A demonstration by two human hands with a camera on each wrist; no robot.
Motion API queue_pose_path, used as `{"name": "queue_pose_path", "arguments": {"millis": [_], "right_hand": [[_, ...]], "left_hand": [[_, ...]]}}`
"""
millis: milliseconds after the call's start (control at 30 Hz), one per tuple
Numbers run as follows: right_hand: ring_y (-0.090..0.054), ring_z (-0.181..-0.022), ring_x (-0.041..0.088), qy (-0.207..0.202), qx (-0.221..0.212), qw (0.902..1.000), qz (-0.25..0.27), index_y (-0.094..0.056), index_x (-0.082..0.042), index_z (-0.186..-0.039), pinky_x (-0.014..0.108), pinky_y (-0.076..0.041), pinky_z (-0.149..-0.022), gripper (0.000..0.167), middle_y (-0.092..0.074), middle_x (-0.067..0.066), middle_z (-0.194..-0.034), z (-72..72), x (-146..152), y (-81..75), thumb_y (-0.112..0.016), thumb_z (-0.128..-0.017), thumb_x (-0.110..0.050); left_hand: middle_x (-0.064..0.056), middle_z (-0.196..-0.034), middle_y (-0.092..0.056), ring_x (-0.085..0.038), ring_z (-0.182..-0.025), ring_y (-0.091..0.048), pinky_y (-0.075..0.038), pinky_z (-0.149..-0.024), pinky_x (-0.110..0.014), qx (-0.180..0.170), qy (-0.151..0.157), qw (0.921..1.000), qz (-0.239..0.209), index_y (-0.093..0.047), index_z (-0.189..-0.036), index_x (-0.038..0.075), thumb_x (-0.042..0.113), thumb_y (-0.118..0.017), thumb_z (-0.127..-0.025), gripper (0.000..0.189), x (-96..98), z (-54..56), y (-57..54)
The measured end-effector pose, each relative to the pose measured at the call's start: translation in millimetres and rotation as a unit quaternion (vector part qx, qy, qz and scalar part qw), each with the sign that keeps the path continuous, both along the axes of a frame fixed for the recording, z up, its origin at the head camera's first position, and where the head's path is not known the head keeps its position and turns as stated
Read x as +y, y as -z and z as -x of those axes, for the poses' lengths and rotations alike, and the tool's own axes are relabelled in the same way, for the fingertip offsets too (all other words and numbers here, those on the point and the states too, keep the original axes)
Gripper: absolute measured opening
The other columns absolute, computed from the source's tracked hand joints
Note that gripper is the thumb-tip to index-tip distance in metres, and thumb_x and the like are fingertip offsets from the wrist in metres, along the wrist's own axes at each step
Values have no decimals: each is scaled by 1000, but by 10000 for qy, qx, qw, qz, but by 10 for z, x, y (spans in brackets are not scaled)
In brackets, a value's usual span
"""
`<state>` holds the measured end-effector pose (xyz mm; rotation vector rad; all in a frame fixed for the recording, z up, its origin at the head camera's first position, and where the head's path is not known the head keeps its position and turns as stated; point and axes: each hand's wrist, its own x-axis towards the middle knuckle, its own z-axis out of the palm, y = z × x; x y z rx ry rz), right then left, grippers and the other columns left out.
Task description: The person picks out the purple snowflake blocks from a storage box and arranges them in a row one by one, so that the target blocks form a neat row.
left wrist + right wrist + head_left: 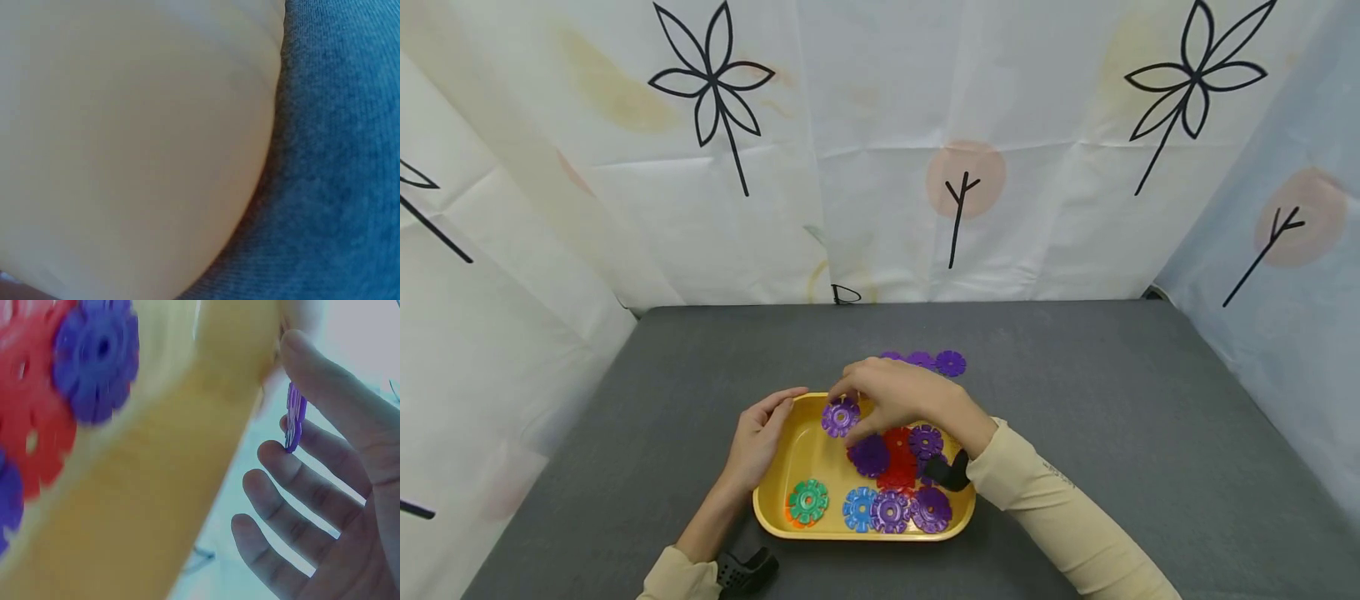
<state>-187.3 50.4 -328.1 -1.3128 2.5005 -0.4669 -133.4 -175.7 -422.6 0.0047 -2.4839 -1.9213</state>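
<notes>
Between the thumb and fingertips of my right hand (898, 392) is a purple flower-shaped disc (294, 419), pinched edge-on in the right wrist view. The hand is over the back of a yellow tray (842, 535). My left hand (756, 442) grips that tray at its back left corner, with thumb and forefinger along the rim. Inside the tray, a green disc (808, 502) overlaps an orange one at the front left. A blue disc (858, 508), red discs (897, 462) and several purple discs (891, 511) lie toward the right. My left wrist view is mostly filled by a pale, blurred surface.
Behind the tray, purple discs (951, 363) lie in a row on the dark grey table (1112, 400), partly covered by the right hand. White printed cloth (865, 167) hangs along the back and sides. Dark straps (747, 572) are on both wrists.
</notes>
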Motion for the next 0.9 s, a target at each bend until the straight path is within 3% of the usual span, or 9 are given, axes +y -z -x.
{"name": "queue_pose_path", "arguments": {"millis": [267,533,900], "right_hand": [[-63,-96,19,926,263,9943,468,-70,-12,-131,30,-55,-84,53,-70,3,-108,166,431,-98,-83,-86,-38],[-66,-99,26,1892,196,9772,940,-69,-8,-132,39,-58,-85,56,-70,10,-107,279,837,69,-84,-85,-33],[-68,-97,31,2775,111,9565,889,-67,-2,-132,44,-59,-81,56,-70,19,-115,415,1231,366,-83,-86,-28]], "left_hand": [[-19,-136,-64,-27,-114,-68,-57,-90,-23,-54,-75,9999,76,-63,-136,3,22,-43,-111,37,1,0,-14],[-19,-134,-65,-26,-107,-70,-58,-84,-20,-233,-67,9997,-3,-63,-136,5,23,-44,-111,36,-13,-10,2],[-21,-132,-66,-26,-105,-70,-59,-82,-22,-92,-44,9999,-11,-64,-135,3,21,-44,-111,36,2,-23,13]]}}
